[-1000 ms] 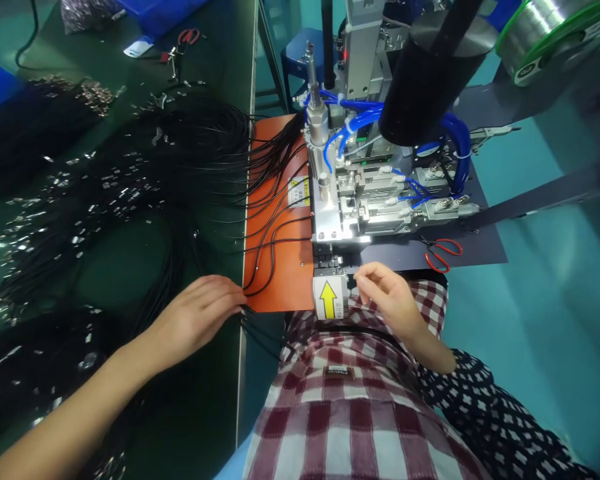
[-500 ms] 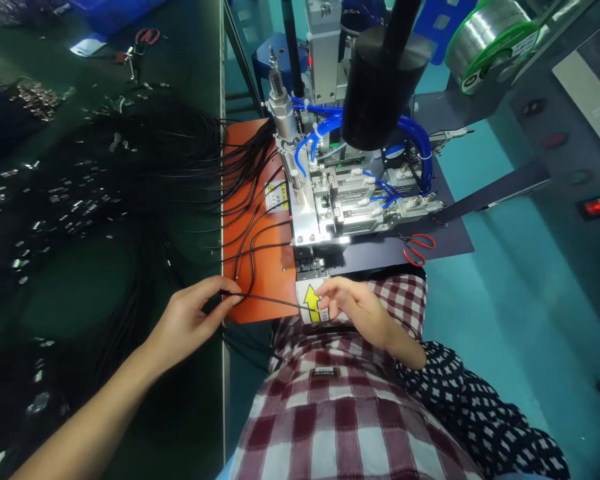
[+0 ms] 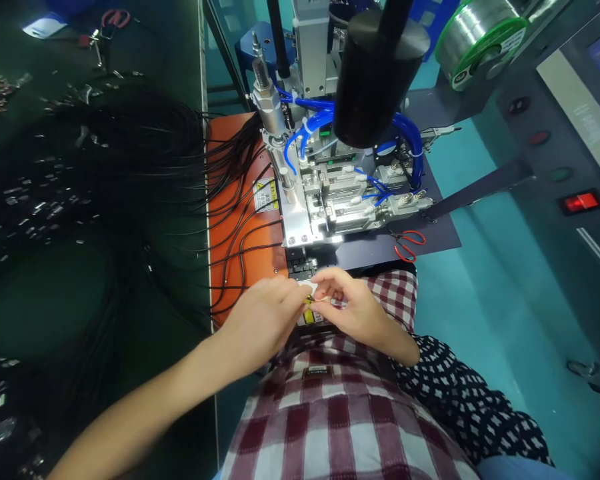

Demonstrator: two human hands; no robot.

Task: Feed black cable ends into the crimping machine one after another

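Observation:
My left hand (image 3: 267,313) pinches a black cable (image 3: 311,299) close to its end, its fingertips just left of my right hand. Thin light and reddish wires (image 3: 322,298) come out of the cable end. My right hand (image 3: 350,305) has thumb and index finger closed on these wires, the other fingers curled. Both hands are above the white label with a yellow mark (image 3: 308,316), which they partly cover. Just beyond them stands the metal machine (image 3: 300,223) with blue air tubes (image 3: 415,150). Several other black cables (image 3: 237,180) run into its left side across an orange plate (image 3: 220,277).
Bundled black cables (image 3: 145,133) with shiny ends spread over the dark table (image 3: 40,287) at left. Red-handled cutters (image 3: 407,245) lie on the machine's base. A solder wire spool (image 3: 480,43) hangs at upper right. A black cylinder (image 3: 375,87) overhangs the machine.
My left hand has moved right along the cable, from the table edge to beside my right hand. My right hand has closed on the wires at the cable end. The view has shifted slightly.

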